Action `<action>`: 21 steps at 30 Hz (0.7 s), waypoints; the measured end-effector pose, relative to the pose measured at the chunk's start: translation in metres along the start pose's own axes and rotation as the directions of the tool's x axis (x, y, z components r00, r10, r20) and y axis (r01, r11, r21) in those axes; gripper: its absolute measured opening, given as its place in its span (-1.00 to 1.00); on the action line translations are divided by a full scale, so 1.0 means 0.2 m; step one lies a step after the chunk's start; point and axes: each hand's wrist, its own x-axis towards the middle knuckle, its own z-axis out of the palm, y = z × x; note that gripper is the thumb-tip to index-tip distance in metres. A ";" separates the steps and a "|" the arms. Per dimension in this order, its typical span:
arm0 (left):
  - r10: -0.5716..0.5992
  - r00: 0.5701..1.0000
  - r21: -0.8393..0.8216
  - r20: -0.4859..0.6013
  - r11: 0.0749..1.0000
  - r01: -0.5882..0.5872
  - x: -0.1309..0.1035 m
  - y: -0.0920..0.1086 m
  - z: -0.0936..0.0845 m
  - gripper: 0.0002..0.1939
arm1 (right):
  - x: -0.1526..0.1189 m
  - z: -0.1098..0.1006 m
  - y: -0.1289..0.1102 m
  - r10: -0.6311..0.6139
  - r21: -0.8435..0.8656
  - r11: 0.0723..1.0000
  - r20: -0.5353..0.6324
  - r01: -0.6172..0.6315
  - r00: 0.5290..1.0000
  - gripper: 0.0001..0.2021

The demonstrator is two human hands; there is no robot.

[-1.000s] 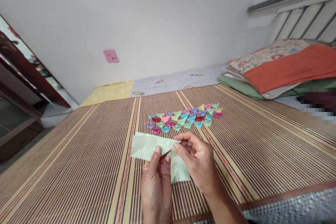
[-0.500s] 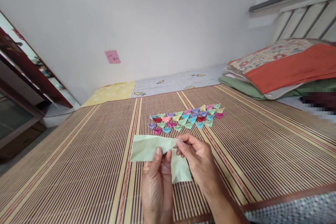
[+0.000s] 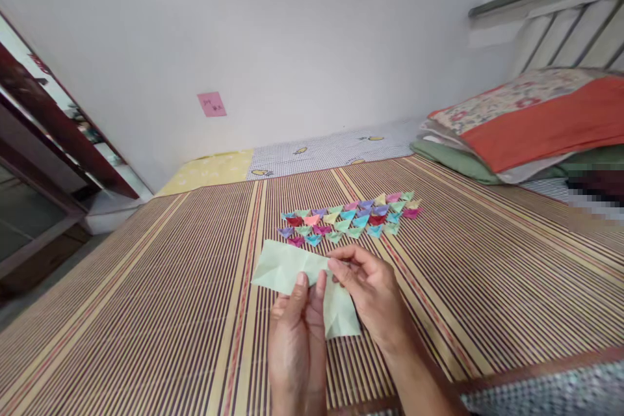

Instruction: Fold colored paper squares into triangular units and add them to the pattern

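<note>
Head cam on my end: I've got the pale green, creased rectangular paper (image 3: pixel 287 266) in both hands, in front of the tan-and-dark-brown striped slatted mat (image 3: pixel 170 292). Left hand (image 3: pixel 297 344) grips it at the lower edge of the upper part, thumb on the near face, fingers tucked behind; most of that part juts out up-left past the thumb. Right hand (image 3: pixel 368 289) pinches its R end btwn thumb & index. Another pale green part hangs below, btwn the two hands; can't tell if it's all 1 sheet. Just beyond the paper, rows of small multicoloured folded-paper triangles (image 3: pixel 361 221) lie on the mat, approx. parallel, clear of my fingers
</note>
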 end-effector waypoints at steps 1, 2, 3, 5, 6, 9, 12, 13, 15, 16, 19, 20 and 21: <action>0.004 1.000 0.008 0.021 1.000 -0.004 0.00 0.00 -0.01 -0.76 | 0.00 -0.01 0.01 -0.003 -0.011 1.000 -0.010 0.003 1.000 -0.76; 0.009 0.999 0.013 0.039 1.000 -0.010 0.00 -0.01 -0.01 -0.80 | 0.01 -0.01 0.01 -0.011 -0.029 1.000 -0.021 0.011 1.000 -0.77; 0.018 0.998 0.017 0.053 1.000 -0.019 0.01 -0.01 -0.02 -0.80 | 0.01 -0.02 0.01 -0.021 -0.053 0.998 -0.028 0.019 0.999 -0.77; 0.042 0.997 0.037 0.060 0.998 -0.044 0.02 -0.01 -0.03 -0.78 | 0.01 -0.04 0.01 -0.037 -0.107 0.994 -0.019 0.034 0.999 -0.78; 0.058 0.996 0.056 0.060 0.997 -0.062 0.02 -0.01 -0.03 -0.78 | 0.01 -0.05 0.00 -0.048 -0.138 0.989 -0.010 0.046 0.999 -0.79; 0.069 0.990 0.164 0.120 0.983 -0.088 0.02 0.00 -0.04 -0.71 | 0.01 -0.06 -0.05 -0.132 -0.230 0.963 0.034 0.137 0.991 -0.81; -0.017 0.963 0.306 0.269 0.950 -0.068 0.00 0.00 -0.05 -0.70 | 0.00 -0.06 -0.09 -0.224 -0.248 0.937 0.112 0.245 0.968 -0.92; -0.040 0.951 0.345 0.306 0.936 -0.072 0.00 0.01 -0.05 -0.72 | 0.00 -0.05 -0.10 -0.230 -0.231 0.939 0.127 0.254 0.965 -0.91; -0.049 0.939 0.397 0.340 0.913 -0.096 0.01 0.02 -0.06 -0.74 | 0.00 -0.05 -0.10 -0.200 -0.176 0.959 0.135 0.222 0.971 -0.82; -0.043 0.938 0.416 0.344 0.902 -0.111 0.01 0.02 -0.07 -0.74 | 0.00 -0.06 -0.09 -0.168 -0.138 0.973 0.134 0.186 0.977 -0.81; 0.017 0.944 0.470 0.331 0.864 -0.180 0.04 0.06 -0.09 -0.71 | 0.01 -0.08 -0.06 -0.048 -0.011 0.999 0.124 0.050 0.991 -0.77; 0.060 0.947 0.485 0.317 0.847 -0.216 0.05 0.07 -0.10 -0.69 | 0.01 -0.08 -0.05 -0.019 0.031 0.999 0.116 0.016 0.993 -0.75; 0.108 0.947 0.496 0.302 0.831 -0.253 0.06 0.09 -0.10 -0.67 | 0.01 -0.09 -0.04 -0.002 0.066 0.998 0.100 -0.005 0.995 -0.74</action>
